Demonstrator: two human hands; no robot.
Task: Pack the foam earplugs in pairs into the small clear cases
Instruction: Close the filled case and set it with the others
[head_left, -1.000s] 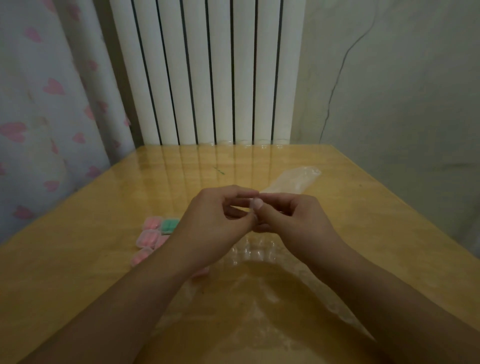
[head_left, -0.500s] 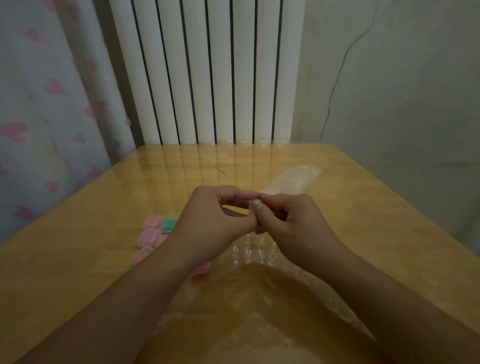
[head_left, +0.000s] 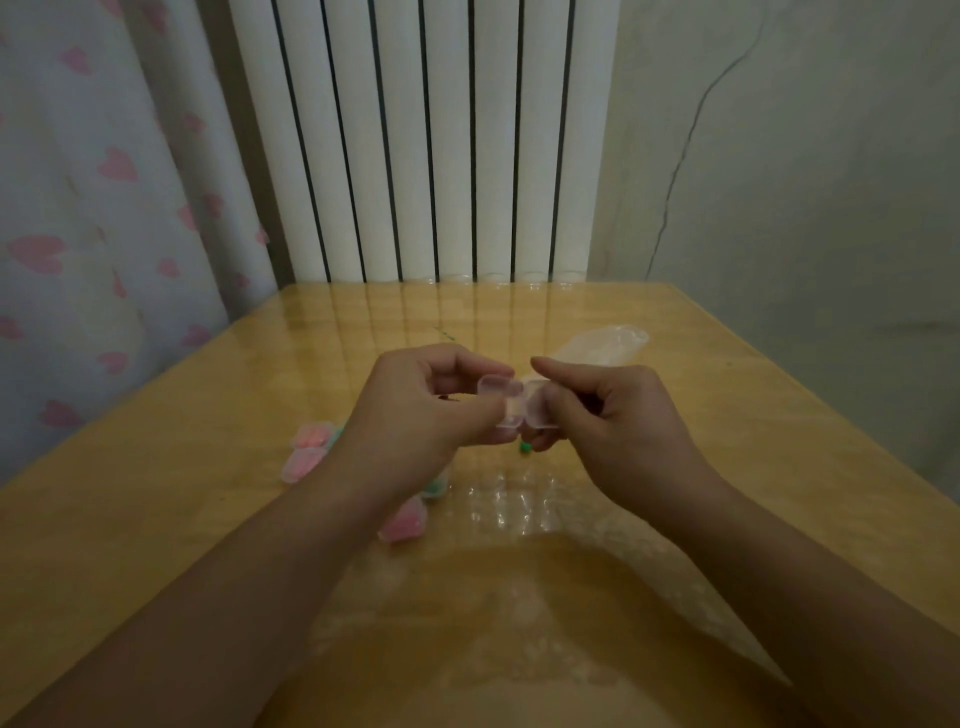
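You hold a small clear case (head_left: 511, 410) up over the wooden table (head_left: 779, 467), opened out into its two halves. Your left hand (head_left: 423, 410) pinches the left half between thumb and curled fingers, and your right hand (head_left: 618, 421) grips the right half the same way. Under your right fingers a small green earplug (head_left: 525, 447) shows. Filled pink and green cases (head_left: 311, 449) lie on the table near your left wrist. A clear plastic bag (head_left: 605, 348) lies beyond your right hand.
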